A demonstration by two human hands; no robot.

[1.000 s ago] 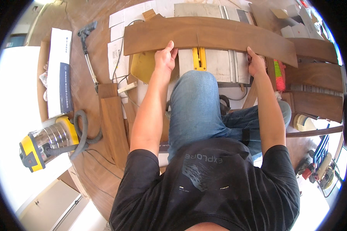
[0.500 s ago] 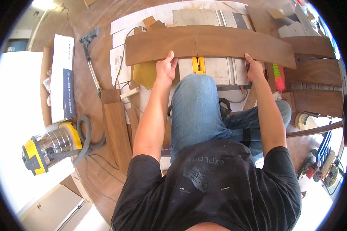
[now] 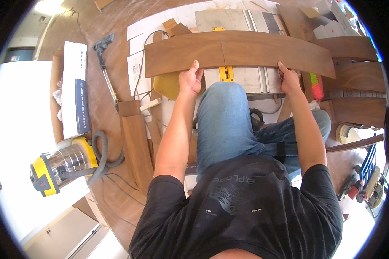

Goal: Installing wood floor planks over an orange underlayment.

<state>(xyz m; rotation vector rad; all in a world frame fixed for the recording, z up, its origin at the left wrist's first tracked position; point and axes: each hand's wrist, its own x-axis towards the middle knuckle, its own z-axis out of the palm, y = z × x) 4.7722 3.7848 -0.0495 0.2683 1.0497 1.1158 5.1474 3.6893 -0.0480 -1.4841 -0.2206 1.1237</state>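
A long brown flooring plank (image 3: 250, 49) lies crosswise over the grey top of a table saw (image 3: 246, 80). A thin dark line crosses it near its middle. My left hand (image 3: 191, 79) grips the plank's near edge left of the middle, thumb on top and fingers underneath. Toward the right, my right hand (image 3: 287, 77) holds the same edge in the same way. Between the hands, the saw's yellow insert (image 3: 226, 74) shows just in front of the plank, close to my raised knee. The plank covers the insert's middle, so the blade area is hidden.
More brown planks (image 3: 354, 77) are stacked at the right, and others (image 3: 136, 144) lie on the floor at left. A yellow shop vacuum (image 3: 65, 166) with a grey hose, its floor nozzle (image 3: 103, 42) and an opened flooring carton (image 3: 75, 95) are farther left.
The plank has come slightly nearer to me, so the far end of the yellow insert now shows beyond it. Both hands keep their grip. The whole view has shifted a little.
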